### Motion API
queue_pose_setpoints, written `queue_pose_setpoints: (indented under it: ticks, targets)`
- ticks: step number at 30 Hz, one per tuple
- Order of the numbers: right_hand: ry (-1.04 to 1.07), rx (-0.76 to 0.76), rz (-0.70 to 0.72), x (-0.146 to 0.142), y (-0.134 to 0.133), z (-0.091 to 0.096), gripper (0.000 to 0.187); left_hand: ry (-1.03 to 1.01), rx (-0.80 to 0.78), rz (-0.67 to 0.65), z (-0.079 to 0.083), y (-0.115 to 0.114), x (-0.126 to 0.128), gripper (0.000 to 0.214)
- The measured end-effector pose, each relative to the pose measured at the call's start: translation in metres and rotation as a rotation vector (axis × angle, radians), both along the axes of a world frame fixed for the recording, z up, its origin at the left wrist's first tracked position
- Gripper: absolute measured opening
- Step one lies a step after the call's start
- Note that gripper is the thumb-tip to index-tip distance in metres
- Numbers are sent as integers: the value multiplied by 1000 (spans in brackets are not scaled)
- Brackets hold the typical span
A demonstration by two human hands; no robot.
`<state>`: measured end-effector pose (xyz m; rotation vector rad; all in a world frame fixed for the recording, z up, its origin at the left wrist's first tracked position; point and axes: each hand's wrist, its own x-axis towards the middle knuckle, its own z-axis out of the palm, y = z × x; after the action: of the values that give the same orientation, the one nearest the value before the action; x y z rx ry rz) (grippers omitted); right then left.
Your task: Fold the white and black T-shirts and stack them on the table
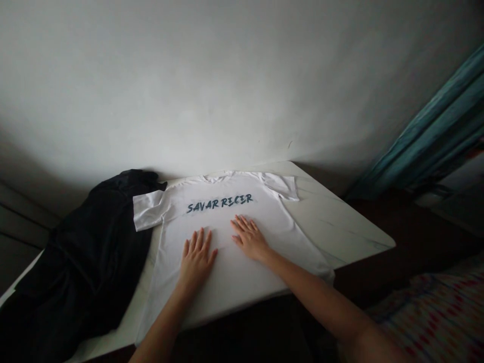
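A white T-shirt point(227, 272) with dark lettering across the chest lies spread flat, front up, on a white table point(340, 227). My left hand point(196, 258) rests palm down on the shirt's middle, fingers stretched out and close together. Just to its right, my right hand point(250, 238) also lies flat on the fabric below the lettering, fingers extended. Neither hand holds anything. The shirt's left sleeve overlaps a dark garment point(86, 262).
The dark garment is heaped over the table's left side and hangs off its edge. A pale wall stands right behind the table. A teal curtain point(438, 136) hangs at the right, and patterned fabric point(446, 317) shows at the bottom right.
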<state>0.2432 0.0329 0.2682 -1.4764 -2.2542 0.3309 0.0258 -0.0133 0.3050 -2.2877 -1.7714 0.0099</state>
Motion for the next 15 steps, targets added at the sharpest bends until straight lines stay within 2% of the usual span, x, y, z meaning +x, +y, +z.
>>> queue_pose_setpoints:
  ticks: [6, 9, 12, 15]
  targets:
    - [-130, -42, -268, 110, -22, -30, 56, -24, 74, -6, 12, -43, -73, 64]
    - [-153, -43, -327, 145, -32, -44, 58, -46, 57, -45, 12, -72, -106, 59]
    - [-152, -51, -378, 146, -37, -44, 59, -39, 70, -52, 12, -91, -122, 53]
    - [-119, -77, -445, 103, -41, -26, 60, -14, 147, 82, 16, -84, -101, 59]
